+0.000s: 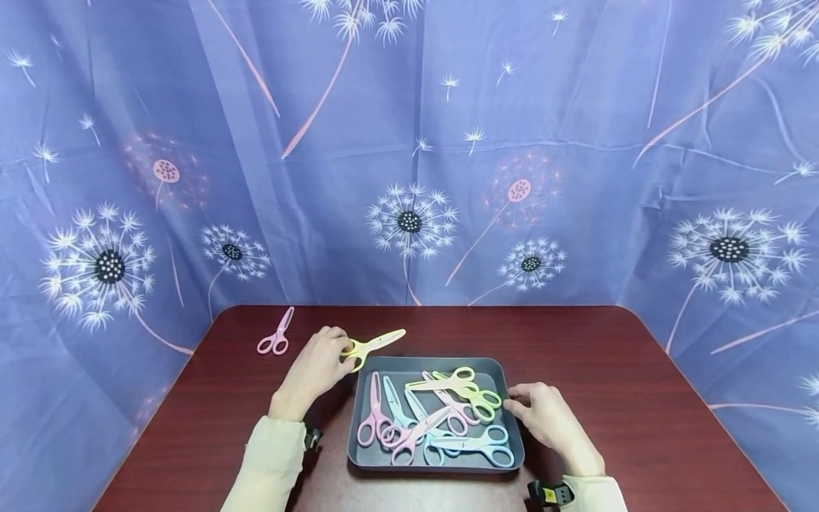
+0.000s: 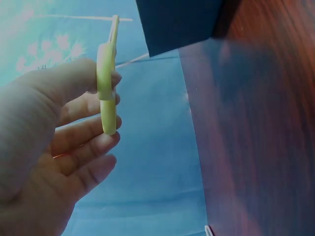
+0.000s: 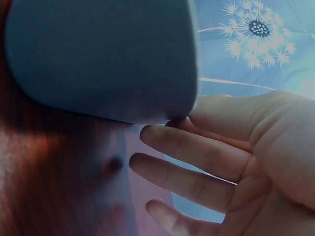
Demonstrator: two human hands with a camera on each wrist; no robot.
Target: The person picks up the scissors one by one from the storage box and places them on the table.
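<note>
My left hand pinches the handles of yellow scissors above the grey tray's back left corner. Their blades point to the right in the head view. In the left wrist view, the thumb and fingers hold the yellow handles edge-on. At the tray's right side, my right hand grips the rim between thumb and index finger, its other fingers spread in the right wrist view. Pink scissors, blue scissors, yellow scissors and several more lie overlapping inside the tray.
Pink scissors lie alone on the dark red table, near its back left. A blue curtain with dandelion prints hangs behind the table and along both sides.
</note>
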